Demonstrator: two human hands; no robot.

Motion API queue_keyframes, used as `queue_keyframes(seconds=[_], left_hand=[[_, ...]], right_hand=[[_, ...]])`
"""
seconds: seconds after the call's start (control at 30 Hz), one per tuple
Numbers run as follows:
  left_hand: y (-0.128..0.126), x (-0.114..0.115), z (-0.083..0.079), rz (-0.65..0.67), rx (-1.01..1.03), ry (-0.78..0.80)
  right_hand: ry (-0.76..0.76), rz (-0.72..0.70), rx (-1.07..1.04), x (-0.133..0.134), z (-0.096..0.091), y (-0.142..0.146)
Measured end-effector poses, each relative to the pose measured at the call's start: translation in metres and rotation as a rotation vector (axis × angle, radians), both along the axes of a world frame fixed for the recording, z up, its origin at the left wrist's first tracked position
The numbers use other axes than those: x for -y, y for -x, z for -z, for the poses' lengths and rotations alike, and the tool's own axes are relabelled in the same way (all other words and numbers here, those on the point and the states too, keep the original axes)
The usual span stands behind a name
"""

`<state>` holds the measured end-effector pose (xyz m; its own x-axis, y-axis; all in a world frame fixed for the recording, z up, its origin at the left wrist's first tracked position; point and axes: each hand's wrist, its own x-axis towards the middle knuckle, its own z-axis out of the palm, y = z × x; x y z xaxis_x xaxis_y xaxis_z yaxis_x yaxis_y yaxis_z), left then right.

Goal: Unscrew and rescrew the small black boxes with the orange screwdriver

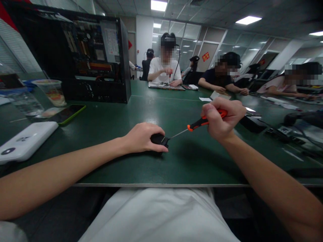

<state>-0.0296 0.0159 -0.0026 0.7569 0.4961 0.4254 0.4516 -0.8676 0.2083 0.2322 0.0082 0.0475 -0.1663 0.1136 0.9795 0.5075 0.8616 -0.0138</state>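
Observation:
My left hand point(143, 137) is closed round a small black device point(158, 139), its thumb on the near side and fingers on the far side, holding it down on the green table point(131, 168). What kind of device it is I cannot make out. In my right hand point(223, 117) is a screwdriver point(199, 124) with an orange and black handle, gripped in a fist. The thin metal shaft slopes down to the left. Its tip is at the right end of the black device, touching it or very close.
An open black computer case point(123, 60) stands at the back left. Near it are a plastic cup point(51, 92), a phone with a green edge point(72, 114) and a white power bank point(27, 141). Dark cables and parts point(280, 131) lie at right. Several people sit across the table.

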Motion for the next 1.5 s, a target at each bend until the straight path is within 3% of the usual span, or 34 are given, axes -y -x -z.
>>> queue_keyframes(seconds=[0.43, 0.7, 0.93, 1.13, 1.3, 1.4, 1.5], left_hand=[[0.0, 0.002, 0.002, -0.018, -0.027, 0.005], [0.0, 0.002, 0.0, -0.023, -0.065, -0.031], [0.001, 0.0, -0.001, -0.022, -0.101, -0.052], [0.0, -0.001, -0.001, -0.018, -0.108, -0.052], [0.002, -0.001, 0.0, -0.015, -0.109, -0.068], [0.002, 0.0, -0.001, -0.019, -0.114, -0.069], [0.001, 0.0, -0.001, -0.024, -0.122, -0.063]], right_hand=[[0.035, -0.098, 0.019, -0.002, 0.003, 0.004], [0.297, -0.149, -0.31, -0.015, 0.021, 0.017], [0.491, -0.067, -0.25, -0.027, 0.024, 0.02], [0.4, -0.06, -0.132, -0.02, 0.016, 0.013], [0.188, -0.04, -0.107, -0.01, 0.018, 0.013], [0.07, -0.129, -0.1, -0.001, 0.018, 0.015], [-0.054, -0.278, 0.072, 0.015, 0.012, 0.016]])
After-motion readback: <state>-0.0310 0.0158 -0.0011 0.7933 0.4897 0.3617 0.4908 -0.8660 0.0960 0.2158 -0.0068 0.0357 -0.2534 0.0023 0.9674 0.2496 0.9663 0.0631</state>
